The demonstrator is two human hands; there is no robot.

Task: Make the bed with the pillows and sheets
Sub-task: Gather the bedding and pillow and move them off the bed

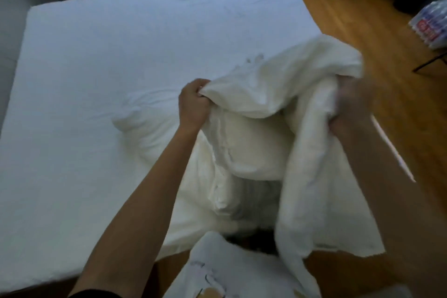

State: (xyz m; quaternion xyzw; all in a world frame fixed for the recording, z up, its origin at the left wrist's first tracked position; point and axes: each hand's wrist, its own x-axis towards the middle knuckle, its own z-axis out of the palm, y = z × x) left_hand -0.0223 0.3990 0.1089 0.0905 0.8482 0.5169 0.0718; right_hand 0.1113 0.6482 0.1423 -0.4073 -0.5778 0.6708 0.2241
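- A white, creased sheet (278,84) is shown bunched and lifted above the near right corner of the bed (101,75), its lower folds trailing onto the mattress and over the bed's edge.
- A fitted white cover is seen stretched over the mattress, wrinkled near the middle.
- The left hand (193,104) is clenched on a gathered edge of the sheet.
- The right hand (350,106) is blurred; its fingers appear closed on the sheet's right side.
- A plastic-wrapped pack (433,24) lies on the wooden floor (377,38); its red label cannot be read.
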